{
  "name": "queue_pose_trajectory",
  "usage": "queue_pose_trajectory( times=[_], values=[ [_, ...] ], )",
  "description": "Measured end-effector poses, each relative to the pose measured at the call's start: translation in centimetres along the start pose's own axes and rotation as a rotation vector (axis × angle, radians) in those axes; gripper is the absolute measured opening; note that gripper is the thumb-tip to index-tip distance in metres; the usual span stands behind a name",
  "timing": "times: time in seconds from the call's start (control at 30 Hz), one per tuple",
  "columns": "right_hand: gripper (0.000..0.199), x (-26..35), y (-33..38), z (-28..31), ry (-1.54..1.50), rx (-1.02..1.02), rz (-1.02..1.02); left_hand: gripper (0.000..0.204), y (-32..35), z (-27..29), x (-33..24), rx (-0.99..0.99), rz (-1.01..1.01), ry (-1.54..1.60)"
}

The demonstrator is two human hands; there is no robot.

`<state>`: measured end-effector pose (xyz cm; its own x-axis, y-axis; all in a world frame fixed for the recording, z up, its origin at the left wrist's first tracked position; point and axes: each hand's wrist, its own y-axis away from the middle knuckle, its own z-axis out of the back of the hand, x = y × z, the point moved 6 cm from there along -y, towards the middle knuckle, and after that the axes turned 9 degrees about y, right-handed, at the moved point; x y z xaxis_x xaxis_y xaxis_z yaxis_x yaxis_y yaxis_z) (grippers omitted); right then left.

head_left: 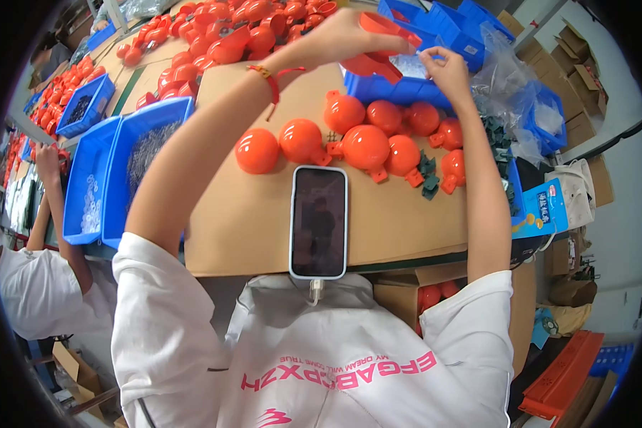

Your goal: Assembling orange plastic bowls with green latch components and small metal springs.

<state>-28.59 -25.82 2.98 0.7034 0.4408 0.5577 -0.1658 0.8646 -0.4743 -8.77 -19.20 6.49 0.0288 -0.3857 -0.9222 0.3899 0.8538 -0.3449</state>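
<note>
My left hand (339, 37) reaches out to the top of the view, its fingers closed on a red curved plastic part (379, 65). Just right of it, my right hand (446, 70) is pinched, thumb against fingertips, close to the part's edge; whatever is between the fingertips is too small to make out. Both hands are over a blue bin (378, 89) that holds small clear pieces (411, 66). On the cardboard nearer me lie several glossy red ball-shaped parts with square tabs, among them a large red ball part (365, 148). Small dark green pieces (429, 178) lie beside them.
A phone (319, 222) with a cable lies at the cardboard's (235, 235) near edge. To the left stand blue bins (93, 182) of clear rings and thin metal pieces. A heap of red parts (225, 44) fills the far side. Another person's arm (58, 192) shows at left.
</note>
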Motion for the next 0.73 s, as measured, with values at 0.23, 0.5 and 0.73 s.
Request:
queue_pose_trajectory(
  times=[0.23,0.5,0.73],
  values=[
    [0.016,2.4,1.3,1.2,-0.043,-0.07,-0.009,0.048,8.4,2.4,-5.6,-0.026,0.075,-0.103],
    [0.01,16.3,12.0,0.2,-0.383,0.249,0.253,0.067,17.0,-0.7,-7.2,0.214,-0.077,-0.086],
    [0.007,20.3,15.6,0.2,-0.357,0.417,0.371,0.054,18.4,-2.2,-7.5,0.336,-0.042,-0.079]
  ],
)
